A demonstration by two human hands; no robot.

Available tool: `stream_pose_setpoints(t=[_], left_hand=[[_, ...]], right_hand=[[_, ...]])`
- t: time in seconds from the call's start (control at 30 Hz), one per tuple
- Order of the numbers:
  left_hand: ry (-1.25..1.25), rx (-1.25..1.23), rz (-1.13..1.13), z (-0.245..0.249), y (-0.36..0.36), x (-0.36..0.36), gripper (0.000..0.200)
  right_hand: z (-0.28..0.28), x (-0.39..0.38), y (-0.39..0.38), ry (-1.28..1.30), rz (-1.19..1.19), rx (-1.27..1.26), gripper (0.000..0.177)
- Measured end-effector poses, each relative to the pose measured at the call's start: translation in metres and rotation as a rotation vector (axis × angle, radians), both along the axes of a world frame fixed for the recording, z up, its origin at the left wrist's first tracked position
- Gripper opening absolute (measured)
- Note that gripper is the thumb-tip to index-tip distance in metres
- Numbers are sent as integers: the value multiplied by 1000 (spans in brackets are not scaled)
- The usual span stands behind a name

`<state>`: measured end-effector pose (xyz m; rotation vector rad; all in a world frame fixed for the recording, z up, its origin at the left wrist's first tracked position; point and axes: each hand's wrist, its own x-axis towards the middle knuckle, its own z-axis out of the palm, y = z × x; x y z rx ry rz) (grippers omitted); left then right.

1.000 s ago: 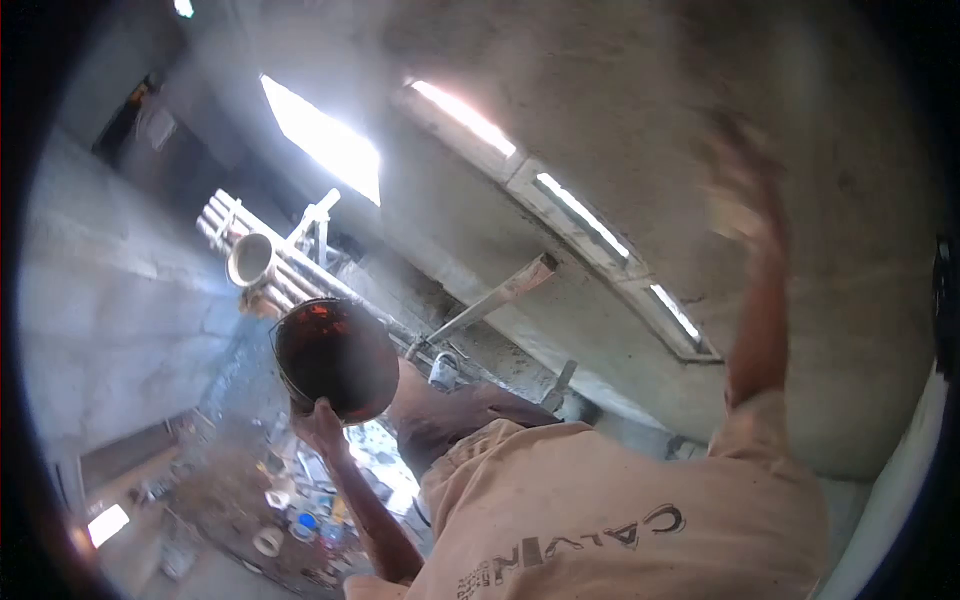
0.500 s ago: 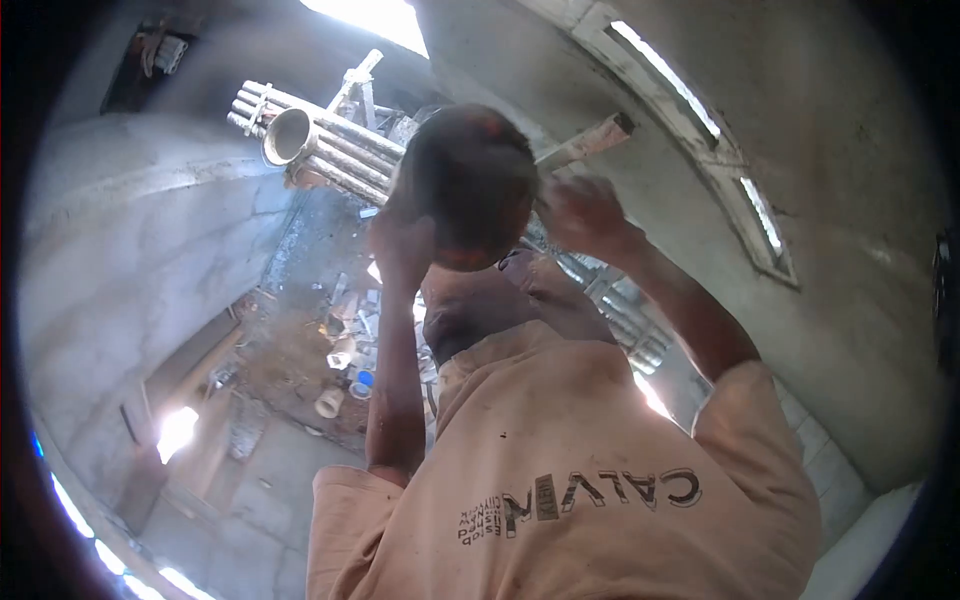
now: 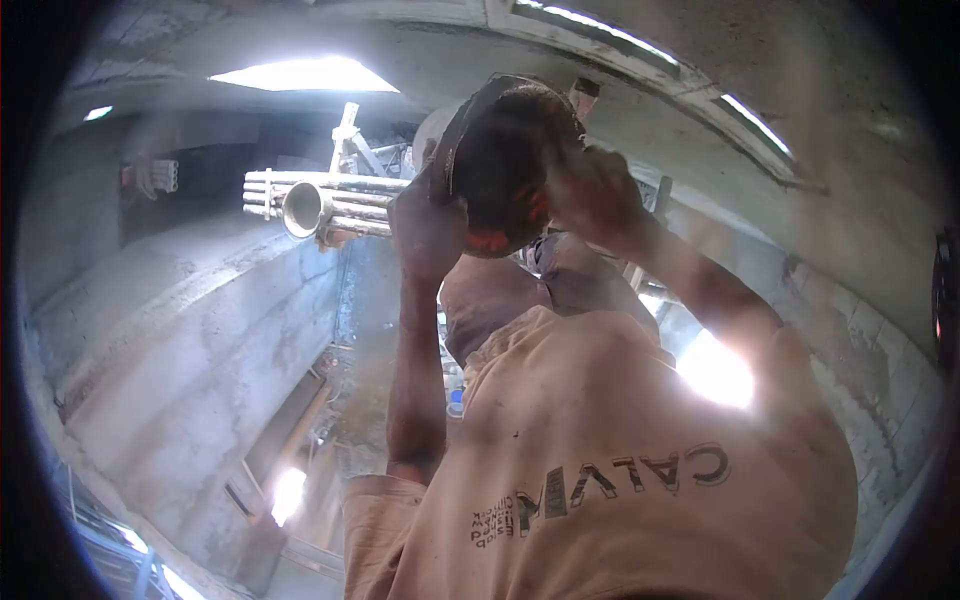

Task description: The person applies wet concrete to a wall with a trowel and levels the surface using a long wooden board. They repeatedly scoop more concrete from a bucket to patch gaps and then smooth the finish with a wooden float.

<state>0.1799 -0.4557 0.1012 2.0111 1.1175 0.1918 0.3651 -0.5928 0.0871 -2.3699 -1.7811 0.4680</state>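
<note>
Bucket [image 3: 505, 165] sits up between two bare hands, its dark mouth facing the head camera and its outline leaning from about one o'clock to seven o'clock. Reddish-orange patches show inside; whether it holds anything is too dark to tell. The left hand [image 3: 430, 228] is at its eight o'clock side, fingers closed on the rim. The right hand [image 3: 605, 200] lies at four o'clock, its fingers bent at the near edge of the mouth (motion blurs them, so I cannot tell how far open they are or whether they grip). Both hands are close to the bucket, and neither is clearly the nearer; only the left plainly bears it.

At six o'clock come the dark trousers [image 3: 500, 295] and, nearer the camera, the pale shirt [image 3: 610, 420] with lettering across it. Farther out, toward nine o'clock, a bundle of poles [image 3: 360, 196] runs roughly level, with a round, open-mouthed container [image 3: 306, 210] against it. Beyond, a rough grey wall [image 3: 210, 370] spreads toward eight o'clock. Farthest off, a bright opening [image 3: 305, 75] shows at ten o'clock and a narrow lit slot [image 3: 605, 33] at one o'clock.
</note>
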Motion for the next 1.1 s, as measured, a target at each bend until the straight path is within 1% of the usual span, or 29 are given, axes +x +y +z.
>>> stream_pose_setpoints(t=[0.03,0.07,0.1,0.13,0.17,0.2,0.23,0.3,0.33,0.37,0.43,0.5,0.53,0.57,0.6,0.67,0.73,0.77,0.8,0.87,0.9,0.97,1.0,1.03,1.07,1.1], left_hand=[[-5,-5,11,-6,0,3,69],[-11,-5,27,-9,0,7,70],[-19,65,-4,-9,-2,9,69],[-31,140,-38,-9,-2,12,69],[-51,211,-62,-12,-1,19,69],[-46,171,-29,-14,-2,17,69],[-20,121,-22,-11,-8,11,70],[-15,66,-10,1,-11,10,73],[-26,51,-10,6,-12,12,74],[-37,36,-10,11,-14,13,75],[-156,145,-62,2,-17,11,76],[-76,22,9,-8,-17,2,74],[-65,-8,53,-10,-17,-4,72],[-105,-35,92,-14,-15,-8,69],[-147,-61,131,-18,-13,-13,66],[-320,-117,201,-30,-17,-29,58],[-403,-203,324,-47,-22,-31,49],[-421,-188,361,-54,-22,-33,44],[-439,-173,397,-55,-22,-31,40],[-438,-25,455,-43,-27,-34,31],[-262,128,409,-71,-29,-50,28],[-324,52,486,-123,-35,-77,32],[-577,9,579,-111,-33,-72,35],[-522,-69,751,-89,-30,-67,39],[-393,21,775,-106,-31,-78,43],[-584,-69,854,-88,-33,-83,42]], right_hand=[[-18,5,-3,36,35,53,31],[-48,10,-7,70,75,113,25],[-46,7,-3,110,111,171,18],[-44,3,0,136,87,141,16],[-41,0,0,156,72,108,14],[-31,-4,-2,194,60,56,13],[-28,-2,-8,216,18,79,15],[-33,30,-8,222,-54,160,19],[-46,37,-8,318,-124,81,30],[-60,32,-11,489,-146,-68,28],[-69,20,-2,808,-169,-378,26],[-75,-1,2,862,-110,-277,30],[-45,-6,5,936,-186,-327,31],[-25,-10,6,999,-263,-373,33],[-21,-13,-1,978,-242,-274,34],[-17,-16,-20,928,-197,-82,35],[-16,-12,-10,833,-186,-153,38],[-21,-10,-7,782,-182,-184,39],[-54,-6,-15,679,-126,-231,38],[-26,-7,-12,752,-277,-296,45],[-28,-1,-14,704,-270,-449,51],[-10,3,-2,592,-225,-354,49],[-1,5,4,532,-206,-308,49],[2,14,19,361,-93,-244,50],[30,24,46,288,-46,-225,47],[68,19,62,231,-9,-224,44]])
